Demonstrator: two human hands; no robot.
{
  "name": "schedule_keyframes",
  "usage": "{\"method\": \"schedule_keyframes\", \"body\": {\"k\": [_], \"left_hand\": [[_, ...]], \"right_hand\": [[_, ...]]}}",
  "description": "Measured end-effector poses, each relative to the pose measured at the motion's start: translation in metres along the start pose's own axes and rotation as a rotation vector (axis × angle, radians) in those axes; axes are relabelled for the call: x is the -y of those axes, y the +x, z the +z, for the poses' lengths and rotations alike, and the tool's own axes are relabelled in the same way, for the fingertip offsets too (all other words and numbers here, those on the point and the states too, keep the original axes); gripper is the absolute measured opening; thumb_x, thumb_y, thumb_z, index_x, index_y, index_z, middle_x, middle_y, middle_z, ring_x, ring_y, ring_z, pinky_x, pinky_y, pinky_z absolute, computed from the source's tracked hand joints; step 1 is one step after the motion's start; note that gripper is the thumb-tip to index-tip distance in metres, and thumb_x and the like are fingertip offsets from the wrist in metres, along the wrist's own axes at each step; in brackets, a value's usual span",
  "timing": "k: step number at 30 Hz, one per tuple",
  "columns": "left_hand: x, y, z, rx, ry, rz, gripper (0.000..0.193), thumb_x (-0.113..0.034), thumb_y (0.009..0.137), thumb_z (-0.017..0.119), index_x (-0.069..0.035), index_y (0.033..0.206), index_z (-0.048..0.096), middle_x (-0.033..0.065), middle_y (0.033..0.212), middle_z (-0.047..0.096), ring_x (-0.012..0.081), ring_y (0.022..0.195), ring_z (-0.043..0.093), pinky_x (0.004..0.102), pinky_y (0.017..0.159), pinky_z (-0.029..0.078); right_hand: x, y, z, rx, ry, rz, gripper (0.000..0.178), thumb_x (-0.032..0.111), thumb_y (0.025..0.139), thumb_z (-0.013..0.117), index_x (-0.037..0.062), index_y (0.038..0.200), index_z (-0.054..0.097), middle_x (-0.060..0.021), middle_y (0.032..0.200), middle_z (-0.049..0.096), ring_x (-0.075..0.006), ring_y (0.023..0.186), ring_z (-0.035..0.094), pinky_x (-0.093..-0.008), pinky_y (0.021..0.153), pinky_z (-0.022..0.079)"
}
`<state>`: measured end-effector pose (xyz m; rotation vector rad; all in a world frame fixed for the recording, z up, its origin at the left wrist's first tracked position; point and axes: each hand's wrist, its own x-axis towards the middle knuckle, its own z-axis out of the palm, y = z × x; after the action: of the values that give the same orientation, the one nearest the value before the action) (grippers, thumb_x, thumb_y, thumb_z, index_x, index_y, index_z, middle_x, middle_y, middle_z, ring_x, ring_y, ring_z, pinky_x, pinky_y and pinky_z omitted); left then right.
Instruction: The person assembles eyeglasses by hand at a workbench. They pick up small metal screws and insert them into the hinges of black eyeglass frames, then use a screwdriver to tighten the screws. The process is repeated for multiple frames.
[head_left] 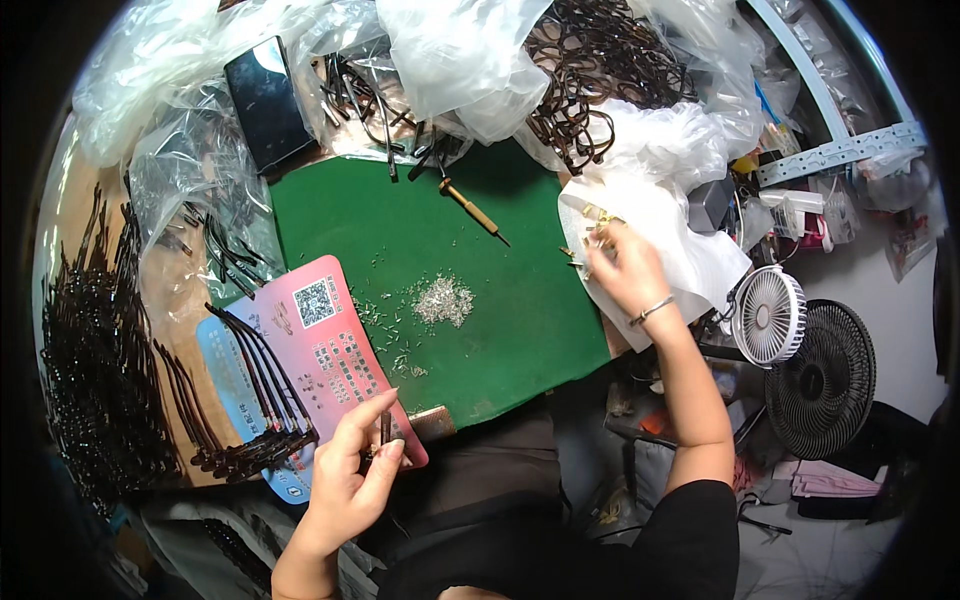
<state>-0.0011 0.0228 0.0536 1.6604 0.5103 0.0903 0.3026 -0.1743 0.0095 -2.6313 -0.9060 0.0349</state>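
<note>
My left hand point(352, 468) is closed at the near edge of the pink card, its thumb and fingers pinching a short dark brown piece point(386, 427) that looks like the end of an eyeglass temple. At the right side of the green mat, my right hand point(630, 268) bends its fingers down over white wrapping point(660, 235). Small gold-coloured parts point(598, 216) lie there beside the fingertips; what the fingers pinch, if anything, is hidden. Between the hands a pile of tiny silver screws point(443, 301) rests on the green mat point(490, 355).
A screwdriver point(468, 208) lies at the mat's far side. Dark eyeglass temples point(262, 365) sit on the pink card point(335, 300) and blue card, with a large bundle point(95, 370) farther left. Eyeglass frames point(600, 70) heap at the back; a black phone point(266, 105) and white fan point(769, 315) flank the mat.
</note>
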Motion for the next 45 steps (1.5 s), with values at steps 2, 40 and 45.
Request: {"method": "schedule_keyframes", "body": {"k": [2,40,45], "left_hand": [[-0.001,0.002,0.0,0.011,-0.05,-0.023,0.039,-0.001,0.087,0.052,0.001,0.126,0.047,-0.001,0.074,0.047,0.006,0.062,0.047,0.0201,0.059,0.043],[0.027,0.004,0.002,0.403,-1.014,-0.458,0.029,-0.016,0.093,0.05,-0.002,0.119,0.048,0.0094,0.082,0.061,0.0023,0.044,0.034,0.0161,0.039,0.025],[0.032,0.004,0.003,0.438,-1.133,-0.506,0.028,-0.015,0.093,0.051,-0.002,0.117,0.048,0.0092,0.082,0.061,0.0019,0.043,0.033,0.0157,0.038,0.024]], "right_hand": [[-0.006,0.017,-0.004,-0.05,-0.166,-0.087,0.015,0.014,0.078,0.058,0.0017,0.086,0.058,-0.0145,0.083,0.06,-0.0308,0.073,0.06,-0.0385,0.065,0.049],[0.142,-0.043,0.011,0.953,1.233,-0.165,0.01,0.009,0.083,0.065,0.0,0.084,0.06,-0.0053,0.079,0.058,-0.0124,0.074,0.061,-0.0255,0.066,0.048],[0.141,-0.04,0.015,0.974,1.19,-0.236,0.01,0.009,0.083,0.065,0.0002,0.084,0.06,-0.0043,0.079,0.059,-0.0117,0.075,0.061,-0.0247,0.067,0.047]]}}
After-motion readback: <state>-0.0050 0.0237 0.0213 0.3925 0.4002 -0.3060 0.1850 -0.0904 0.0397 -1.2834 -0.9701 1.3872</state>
